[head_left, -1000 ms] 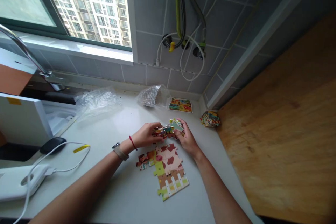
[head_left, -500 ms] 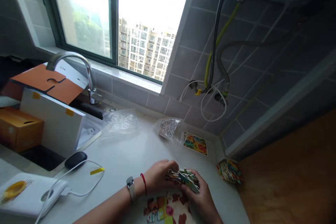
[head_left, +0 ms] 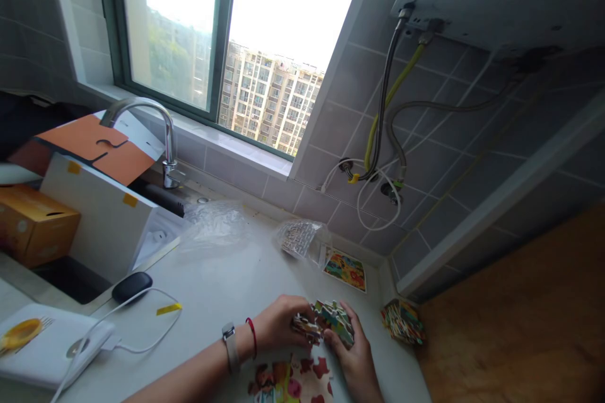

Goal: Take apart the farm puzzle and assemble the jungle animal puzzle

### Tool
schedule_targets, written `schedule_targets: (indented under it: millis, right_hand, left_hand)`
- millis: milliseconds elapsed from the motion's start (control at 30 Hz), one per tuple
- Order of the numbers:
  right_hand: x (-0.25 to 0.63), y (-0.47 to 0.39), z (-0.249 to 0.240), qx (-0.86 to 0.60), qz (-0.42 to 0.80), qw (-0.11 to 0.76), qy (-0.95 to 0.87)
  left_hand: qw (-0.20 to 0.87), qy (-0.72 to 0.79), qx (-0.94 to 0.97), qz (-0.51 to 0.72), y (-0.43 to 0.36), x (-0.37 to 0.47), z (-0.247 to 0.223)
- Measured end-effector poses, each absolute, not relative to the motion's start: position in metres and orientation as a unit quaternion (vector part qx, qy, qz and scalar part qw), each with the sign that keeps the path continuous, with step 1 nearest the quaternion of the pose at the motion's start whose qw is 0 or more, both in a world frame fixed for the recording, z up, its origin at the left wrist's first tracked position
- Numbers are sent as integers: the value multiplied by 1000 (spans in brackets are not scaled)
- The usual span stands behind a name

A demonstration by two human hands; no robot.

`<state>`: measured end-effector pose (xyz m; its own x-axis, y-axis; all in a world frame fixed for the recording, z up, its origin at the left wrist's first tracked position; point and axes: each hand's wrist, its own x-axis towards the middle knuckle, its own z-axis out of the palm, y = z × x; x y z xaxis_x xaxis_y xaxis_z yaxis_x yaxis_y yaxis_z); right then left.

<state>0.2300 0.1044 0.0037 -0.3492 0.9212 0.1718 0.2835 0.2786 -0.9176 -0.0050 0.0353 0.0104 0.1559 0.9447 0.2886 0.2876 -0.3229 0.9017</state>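
Note:
My left hand [head_left: 282, 321], with a watch and a red cord at its wrist, is closed on a small bunch of jigsaw puzzle pieces [head_left: 308, 327]. Beside it, my right hand [head_left: 355, 352] grips a thicker stack of green-toned puzzle pieces [head_left: 334, 320] between thumb and fingers. Both bunches are held above the white counter, close to each other. Just below the hands lies a joined section of puzzle [head_left: 302, 381] with red-brown patches and a pink shape, cut off by the lower frame edge. Another pile of puzzle pieces [head_left: 403, 322] sits at the counter's right edge.
A colourful picture card [head_left: 346, 269] and a clear plastic bag [head_left: 302, 240] lie near the wall, with more crumpled plastic [head_left: 212, 227] to the left. A black oval case [head_left: 132, 287] and a white cabled device [head_left: 51, 346] are at left. Boxes [head_left: 42, 223] fill the sink beneath the faucet [head_left: 167, 138].
The bunch in my left hand has come slightly away from the stack in my right hand and tilted down. The camera view has shifted a little.

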Motion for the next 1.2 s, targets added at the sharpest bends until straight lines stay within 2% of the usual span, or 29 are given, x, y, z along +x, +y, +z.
schedule_targets:
  millis: [100, 200, 533, 633, 800, 933, 1200]
  right_hand:
    - [224, 97, -4, -388, 439, 352, -730]
    - [218, 91, -12, -384, 437, 363, -727]
    - [217, 89, -19, -353, 416, 355, -760]
    - [217, 92, -18, -315, 386, 333, -800]
    - [215, 91, -18, -334, 349, 319, -815]
    - [209, 86, -11, -346, 369, 331, -796]
    - [201, 81, 7, -354, 433, 330, -761]
  left_hand:
    - [301, 451, 692, 477, 34, 4, 8]
    - [269, 466, 691, 482, 36, 9, 3]
    - [316, 507, 625, 502, 35, 13, 3]
    - [326, 495, 645, 482, 38, 11, -1]
    - [298, 469, 701, 446, 43, 7, -9]
    - [304, 426, 743, 418, 42, 5, -10]
    - [291, 403, 716, 490, 31, 12, 7]
